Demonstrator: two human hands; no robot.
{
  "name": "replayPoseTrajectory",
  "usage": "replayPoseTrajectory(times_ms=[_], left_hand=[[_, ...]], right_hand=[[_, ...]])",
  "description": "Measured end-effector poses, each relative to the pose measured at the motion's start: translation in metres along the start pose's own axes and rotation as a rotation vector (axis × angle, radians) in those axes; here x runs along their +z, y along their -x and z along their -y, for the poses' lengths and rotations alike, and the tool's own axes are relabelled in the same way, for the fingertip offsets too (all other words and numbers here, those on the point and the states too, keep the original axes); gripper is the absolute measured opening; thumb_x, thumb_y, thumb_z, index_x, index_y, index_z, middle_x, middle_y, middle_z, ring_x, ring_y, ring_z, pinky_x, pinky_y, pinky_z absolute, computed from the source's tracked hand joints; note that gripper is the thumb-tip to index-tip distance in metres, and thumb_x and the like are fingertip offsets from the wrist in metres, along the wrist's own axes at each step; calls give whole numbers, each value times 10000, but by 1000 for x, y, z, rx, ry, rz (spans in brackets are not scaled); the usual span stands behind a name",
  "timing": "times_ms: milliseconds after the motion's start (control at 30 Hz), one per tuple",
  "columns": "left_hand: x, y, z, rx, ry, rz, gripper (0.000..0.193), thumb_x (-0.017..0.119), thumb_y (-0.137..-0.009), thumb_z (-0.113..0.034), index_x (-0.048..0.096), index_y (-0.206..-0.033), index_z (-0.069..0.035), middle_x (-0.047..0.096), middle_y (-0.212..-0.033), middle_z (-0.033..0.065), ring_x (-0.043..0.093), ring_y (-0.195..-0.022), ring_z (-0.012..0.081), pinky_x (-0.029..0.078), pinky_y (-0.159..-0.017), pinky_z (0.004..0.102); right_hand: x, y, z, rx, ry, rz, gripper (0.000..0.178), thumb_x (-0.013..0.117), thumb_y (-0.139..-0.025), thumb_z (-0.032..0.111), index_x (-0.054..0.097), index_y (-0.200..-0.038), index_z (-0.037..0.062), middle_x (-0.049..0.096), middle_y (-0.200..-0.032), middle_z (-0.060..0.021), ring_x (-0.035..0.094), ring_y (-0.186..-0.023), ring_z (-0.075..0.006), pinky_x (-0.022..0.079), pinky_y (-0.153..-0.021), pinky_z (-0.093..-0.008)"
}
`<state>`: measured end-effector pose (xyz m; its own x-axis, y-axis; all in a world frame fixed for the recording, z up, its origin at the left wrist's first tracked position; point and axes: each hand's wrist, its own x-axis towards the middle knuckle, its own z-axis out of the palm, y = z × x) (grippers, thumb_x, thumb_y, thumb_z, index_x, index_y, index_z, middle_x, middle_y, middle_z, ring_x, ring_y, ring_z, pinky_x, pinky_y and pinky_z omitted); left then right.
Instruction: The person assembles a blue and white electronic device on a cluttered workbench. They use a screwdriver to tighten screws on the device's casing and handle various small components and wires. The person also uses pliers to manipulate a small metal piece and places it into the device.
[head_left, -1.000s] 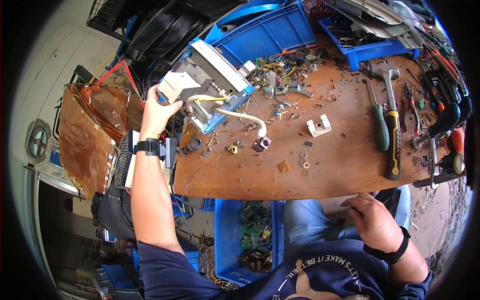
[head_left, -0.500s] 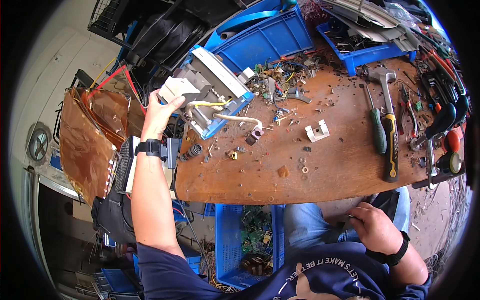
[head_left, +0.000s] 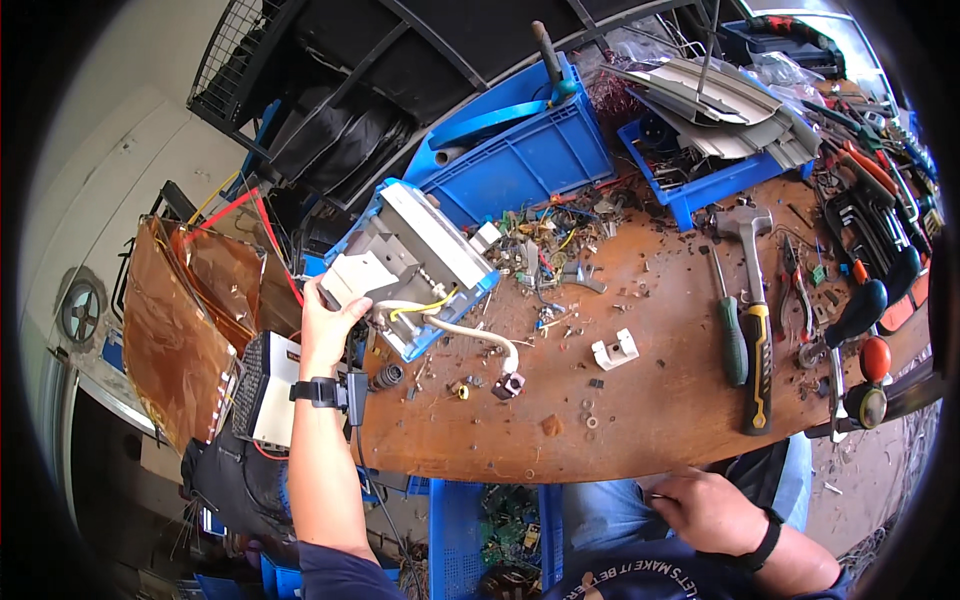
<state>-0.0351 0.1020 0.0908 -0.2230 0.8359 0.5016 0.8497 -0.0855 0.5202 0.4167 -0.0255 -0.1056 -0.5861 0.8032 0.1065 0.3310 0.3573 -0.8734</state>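
Observation:
My left hand grips a pale, angular block at the near left corner of a blue tray-like housing. Thumb and fingers hold opposite sides of it. Grey metal parts and a yellow wire lie beside the block. From the housing a thick pale cable runs onto the bench, ending in a small dark reddish block. Low over my lap, by the bench's front edge, my right hand is closed with curled fingers. Whatever it may hold is too small to make out.
A white bracket and loose washers lie on the wooden bench. To the right are a green-handled screwdriver, a hammer and pliers. Blue crates and scrap pieces stand behind; a crate of circuit boards sits below.
The view has tilted upward, so the bench appears lower in the picture. My left hand keeps its grip on the pale block, and my right hand stays closed near my lap.

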Motion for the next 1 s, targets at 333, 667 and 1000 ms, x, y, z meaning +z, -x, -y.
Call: replayPoseTrajectory(times_ms=[333, 667, 1000], left_hand=[[-2, 10, 2, 18, 68, 21, 747, 872, -694, -105, 411, -1265, 34, 587, -1190, 151, 586, -1097, 221, 474, -971, 344], [26, 41, 5, 58, 331, -66, 879, 906, -642, -115, 368, -1327, 3, 557, -1226, 138, 591, -1105, 230, 501, -955, 365], [51, 91, -5, -18, 366, -189, 894, 887, -664, -85, 354, -1375, 15, 550, -1274, 134, 584, -1130, 232, 493, -968, 363]], right_hand=[[-2, -229, 134, -287, -148, -235, 224, 554, -891, 179, 666, -936, -10, 651, -817, -241, 636, -807, -419, 513, -738, -472], [23, -329, 107, -207, -47, -2, 285, 592, -855, 206, 701, -944, -41, 690, -855, -195, 651, -771, -291, 519, -731, -392], [71, -341, 116, 244, -699, -9, 509, 549, -942, 476, 614, -783, -4, 516, -603, -63, 428, -429, -169, 320, -380, -349]])
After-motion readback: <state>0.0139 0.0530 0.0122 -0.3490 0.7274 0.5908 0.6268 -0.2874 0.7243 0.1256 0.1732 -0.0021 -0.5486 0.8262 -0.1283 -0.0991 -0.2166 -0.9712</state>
